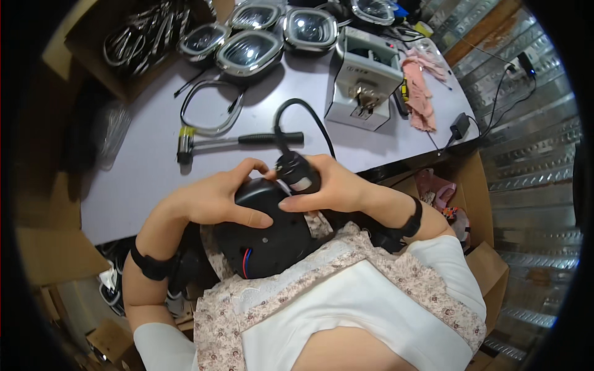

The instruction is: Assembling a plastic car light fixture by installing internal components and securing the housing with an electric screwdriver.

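Covering the black housing [266,241], both hands' fingers [247,216] hide its top edge.

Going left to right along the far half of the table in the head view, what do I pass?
Cardboard box of metal parts → small mallet → chrome-rimmed lamp housings → white box-shaped machine → pink cloth → black power adapter.

Both hands clasp a black round housing [266,235] at the near bench [142,179] edge. The right hand [328,185] presses a black plug [296,173] onto it; the left hand [216,198] steadies its left side.
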Available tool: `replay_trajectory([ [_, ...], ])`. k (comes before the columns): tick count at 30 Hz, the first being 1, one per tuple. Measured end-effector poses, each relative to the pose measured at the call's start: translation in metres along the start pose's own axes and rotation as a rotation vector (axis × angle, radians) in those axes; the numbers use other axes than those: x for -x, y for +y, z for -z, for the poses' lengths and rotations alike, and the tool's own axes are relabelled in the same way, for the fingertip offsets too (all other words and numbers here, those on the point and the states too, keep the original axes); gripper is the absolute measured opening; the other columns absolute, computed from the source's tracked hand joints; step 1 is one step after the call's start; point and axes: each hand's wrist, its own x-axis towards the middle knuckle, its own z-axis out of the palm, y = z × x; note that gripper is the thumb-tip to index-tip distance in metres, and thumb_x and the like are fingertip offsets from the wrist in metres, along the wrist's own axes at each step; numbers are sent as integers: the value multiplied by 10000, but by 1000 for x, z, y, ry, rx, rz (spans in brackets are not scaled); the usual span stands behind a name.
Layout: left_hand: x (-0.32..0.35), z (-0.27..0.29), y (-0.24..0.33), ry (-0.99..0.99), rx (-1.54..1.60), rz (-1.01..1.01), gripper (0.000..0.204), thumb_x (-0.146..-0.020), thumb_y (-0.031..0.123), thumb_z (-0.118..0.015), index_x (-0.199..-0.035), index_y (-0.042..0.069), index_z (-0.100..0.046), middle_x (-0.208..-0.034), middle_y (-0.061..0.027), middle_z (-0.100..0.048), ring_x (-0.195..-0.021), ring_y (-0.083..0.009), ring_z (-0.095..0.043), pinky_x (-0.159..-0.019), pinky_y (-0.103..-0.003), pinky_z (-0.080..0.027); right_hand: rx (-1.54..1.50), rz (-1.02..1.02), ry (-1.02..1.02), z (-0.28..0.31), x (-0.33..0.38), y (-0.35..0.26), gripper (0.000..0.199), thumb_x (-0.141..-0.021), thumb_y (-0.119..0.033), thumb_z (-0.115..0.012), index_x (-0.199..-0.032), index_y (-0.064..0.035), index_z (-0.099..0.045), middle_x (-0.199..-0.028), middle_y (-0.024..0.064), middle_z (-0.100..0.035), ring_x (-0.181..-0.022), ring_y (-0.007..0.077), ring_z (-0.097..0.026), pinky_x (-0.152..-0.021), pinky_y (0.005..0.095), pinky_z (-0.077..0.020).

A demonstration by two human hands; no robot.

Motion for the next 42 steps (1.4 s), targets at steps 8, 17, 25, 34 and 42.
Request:
replay_trajectory([
  [8,-9,-10,-16,89,234,-80,782,-723,234,-807,-1406,99,-451,-1214,-112,-586,-1140,-219,-556,-1013,-346,-418,-182,1147,703,109,77,-97,224,-933,-184,-638,-1026,-12,-529,-820,120,-603,-608,172,-557,-583,300,-473],
  [17,-13,-12,-24,111,305,-45,736,-715,235,-842,-1314,34,-465,-1146,-148,-614,-1075,-221,-591,-970,-339,-445,36,1065,372,156,33,-83,139,-869,-62,-656,-948,10,-568,-789,105,-613,-569,131,-567,-534,255,-466],
  [25,-16,-13,-33,189,241,-29,679,-737,307,-824,-1270,57,-486,-1124,-125,-592,-1063,-212,-568,-942,-328,-437,206,1017,733,120,13,-94,135,-887,-65,-695,-960,11,-611,-775,102,-634,-627,144,-603,-596,266,-492],
  [34,3,-20,-26,70,177,-99,803,-694,322,-856,-1360,53,-496,-1168,-129,-616,-1096,-222,-589,-981,-341,-454,75,881,398,144,11,-102,136,-910,-55,-652,-1014,-6,-578,-804,113,-600,-645,154,-543,-632,288,-461],
  [42,21,-31,-45,146,167,-130,777,-702,343,-843,-1341,36,-525,-1180,-148,-629,-1098,-245,-605,-978,-346,-463,-344,934,641,125,38,-86,144,-895,-96,-653,-1006,-27,-593,-808,110,-605,-683,177,-562,-638,292,-469],
])
